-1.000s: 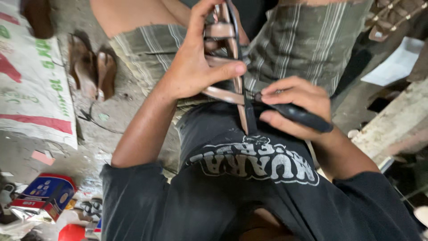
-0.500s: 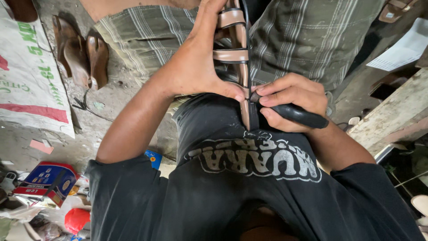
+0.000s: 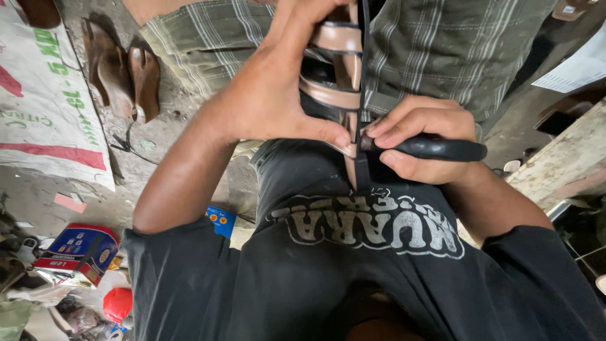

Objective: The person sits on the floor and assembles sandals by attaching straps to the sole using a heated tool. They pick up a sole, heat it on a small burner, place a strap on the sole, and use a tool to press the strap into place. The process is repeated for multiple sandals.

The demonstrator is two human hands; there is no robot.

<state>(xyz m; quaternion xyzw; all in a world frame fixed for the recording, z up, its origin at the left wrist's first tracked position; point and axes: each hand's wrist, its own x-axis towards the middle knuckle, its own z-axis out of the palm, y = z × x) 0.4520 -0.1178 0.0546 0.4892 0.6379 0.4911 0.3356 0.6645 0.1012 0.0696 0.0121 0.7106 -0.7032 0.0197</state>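
My left hand (image 3: pixel 271 95) grips a sandal with tan straps (image 3: pixel 334 38), held upright against my lap with the thumb pressed on its lower end. My right hand (image 3: pixel 416 136) is closed on a black-handled tool (image 3: pixel 448 149) whose tip meets the sandal's edge next to the left thumb. A thin black strip (image 3: pixel 362 173) runs along the sandal's side and hangs down over my dark printed shirt. The tool's blade is hidden between the fingers and the sandal.
A pair of brown sandals (image 3: pixel 123 72) lies on the dirty floor at upper left, beside a printed white sack (image 3: pixel 38 107). A blue and red box (image 3: pixel 79 249) and clutter sit at lower left. A wooden plank (image 3: pixel 562 164) and a paper sheet (image 3: pixel 577 66) are at right.
Both hands keep their grips. The sandal and hands sit slightly higher in view, and the right hand has edged closer to the left thumb.
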